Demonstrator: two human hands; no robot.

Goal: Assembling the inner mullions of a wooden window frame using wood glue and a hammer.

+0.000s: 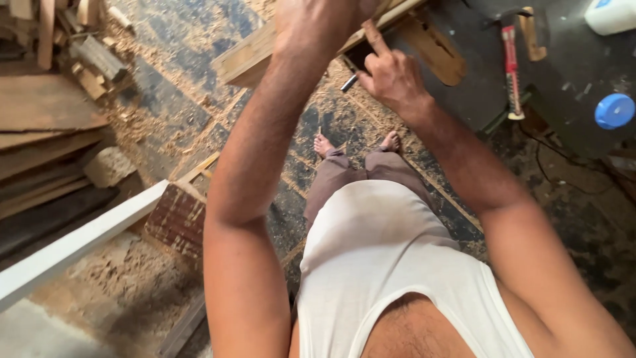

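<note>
Fingers [376, 38] of the right hand [392, 76] are curled about a small dark tool [351, 78] with a pale metal tip, the forefinger stretched out along the edge of the wooden plank [248, 58]; the tool's tip sits just below that plank's near edge. Whether the left hand [317, 21] has its digits together or apart I cannot tell, since it runs out of the top of the picture; it rests on or just over the same plank, its forearm coming straight up the middle of the view.

By size, the floor [172, 106] comes first: dark, patterned, and strewn with sawdust and shavings. Stacked boards [46, 132] lie at the left edge, with short offcuts [93, 59] heaped above them. A long white-painted batten [73, 242] slants across the lower left, and beside its upper end sits a reddish-brown ribbed block [177, 222]. The plank itself slants from centre toward the top, resting at its far end by a dark bench top [570, 99] at upper right. On that bench lie a hammer with a red-and-white handle [511, 66], a white plastic container [609, 14] and a blue round lid [615, 111]. The person's bare feet [358, 142] stand on the floor below the plank.
</note>
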